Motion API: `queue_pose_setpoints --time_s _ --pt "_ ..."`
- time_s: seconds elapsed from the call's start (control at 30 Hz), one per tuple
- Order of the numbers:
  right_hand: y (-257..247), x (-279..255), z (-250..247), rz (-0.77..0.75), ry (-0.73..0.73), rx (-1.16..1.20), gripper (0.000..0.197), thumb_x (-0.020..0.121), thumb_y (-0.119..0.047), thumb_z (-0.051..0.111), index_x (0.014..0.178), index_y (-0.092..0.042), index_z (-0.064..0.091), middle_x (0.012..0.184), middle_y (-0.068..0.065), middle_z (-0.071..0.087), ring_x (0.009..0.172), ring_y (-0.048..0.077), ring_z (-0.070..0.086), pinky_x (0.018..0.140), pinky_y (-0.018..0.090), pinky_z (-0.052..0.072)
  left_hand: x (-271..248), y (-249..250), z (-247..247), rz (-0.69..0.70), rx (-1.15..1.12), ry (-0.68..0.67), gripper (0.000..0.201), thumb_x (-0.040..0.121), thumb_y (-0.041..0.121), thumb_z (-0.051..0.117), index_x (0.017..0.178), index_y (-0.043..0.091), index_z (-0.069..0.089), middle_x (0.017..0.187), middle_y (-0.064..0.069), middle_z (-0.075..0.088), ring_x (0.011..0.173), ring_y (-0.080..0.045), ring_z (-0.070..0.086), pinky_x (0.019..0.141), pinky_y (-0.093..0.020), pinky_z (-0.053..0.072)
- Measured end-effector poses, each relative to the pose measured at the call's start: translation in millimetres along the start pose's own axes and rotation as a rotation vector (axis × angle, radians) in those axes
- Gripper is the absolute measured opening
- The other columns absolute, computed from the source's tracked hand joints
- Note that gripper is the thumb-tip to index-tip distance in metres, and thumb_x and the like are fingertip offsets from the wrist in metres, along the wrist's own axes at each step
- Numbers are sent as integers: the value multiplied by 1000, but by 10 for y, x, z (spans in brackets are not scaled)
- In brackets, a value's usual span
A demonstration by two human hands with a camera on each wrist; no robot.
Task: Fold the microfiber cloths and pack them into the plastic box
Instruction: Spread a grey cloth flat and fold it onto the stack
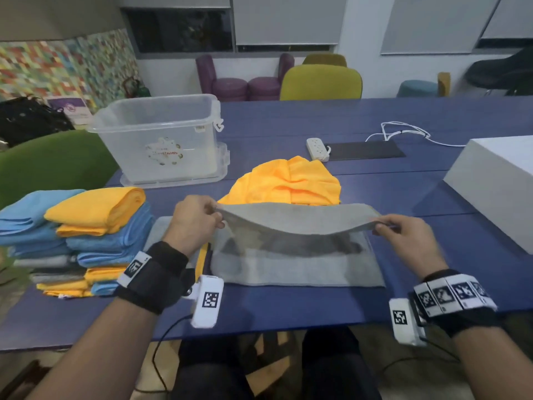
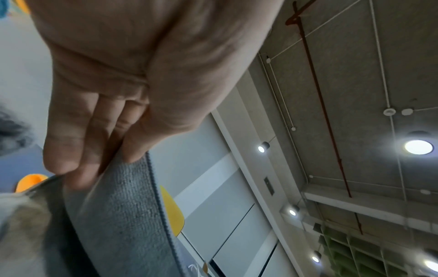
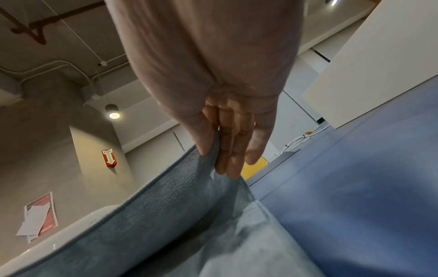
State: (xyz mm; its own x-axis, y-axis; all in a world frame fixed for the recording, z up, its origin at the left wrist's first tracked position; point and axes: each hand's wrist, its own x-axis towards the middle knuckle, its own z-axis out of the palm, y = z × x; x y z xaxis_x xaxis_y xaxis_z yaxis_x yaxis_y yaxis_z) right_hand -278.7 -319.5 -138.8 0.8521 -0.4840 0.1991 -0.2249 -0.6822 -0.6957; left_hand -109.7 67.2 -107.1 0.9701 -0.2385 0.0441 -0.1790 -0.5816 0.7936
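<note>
both hands (image 1: pixel 199 219) (image 1: pixel 403 236) just pinch the grey cloth (image 1: pixel 297 249) corners, so uneven pulling could easily skew that fold

Plastic box (image 1: pixel 161 140) behind cloth stack (image 1: pixel 86 235), loose cloths (image 1: pixel 288 180) right of box

The head camera is looking forward and down over my table (image 1: pixel 375 180). Both wrist cameras are sitting close under my palms, facing along my fingers (image 2: pixel 71 142) and up toward the ceiling. All three are sharing the grey cloth (image 1: pixel 297 217); the left view's lower corner is probably too blurred to read.
</note>
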Motion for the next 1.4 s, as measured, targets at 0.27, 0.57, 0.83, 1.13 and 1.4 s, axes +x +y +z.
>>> queue_pose_setpoints --time_s 0.27,0.57,0.83,1.13,1.4 --pt "345 -344 50 -21 -48 -92 14 87 -14 78 100 -17 82 93 5 79 93 17 72 71 17 40 -344 -259 155 6 206 -18 14 81 2 69 73 13 70 71 -6 73 77 -29 71 77 -47 59" --pt "367 -443 105 -51 -132 -142 16 88 -16 78 101 -23 82 100 -8 78 98 10 69 87 24 47 -552 -298 256 -29 375 -7 16 89 -1 66 88 12 75 86 -8 70 88 -29 66 77 -31 47" --pt "390 -485 121 -26 -206 -201 23 85 -10 78 94 -30 81 100 -10 75 95 13 68 94 34 54 -603 -314 342 -134 551 -63 19 87 -1 61 93 8 76 97 -13 73 97 -34 69 82 -37 57" --pt "273 -633 146 -22 -299 -349 26 80 -27 85 102 -28 72 118 -11 45 96 16 56 85 30 43 -785 -175 478 -89 648 -224 39 81 12 76 116 12 61 124 -10 47 107 -33 58 91 -38 50" --pt "193 -673 199 -59 -298 -502 16 88 -16 64 103 -22 61 126 -3 34 80 30 61 77 45 53 -905 -61 589 -24 826 -139 17 95 -1 51 107 10 55 125 -12 42 99 -35 64 74 -40 43"
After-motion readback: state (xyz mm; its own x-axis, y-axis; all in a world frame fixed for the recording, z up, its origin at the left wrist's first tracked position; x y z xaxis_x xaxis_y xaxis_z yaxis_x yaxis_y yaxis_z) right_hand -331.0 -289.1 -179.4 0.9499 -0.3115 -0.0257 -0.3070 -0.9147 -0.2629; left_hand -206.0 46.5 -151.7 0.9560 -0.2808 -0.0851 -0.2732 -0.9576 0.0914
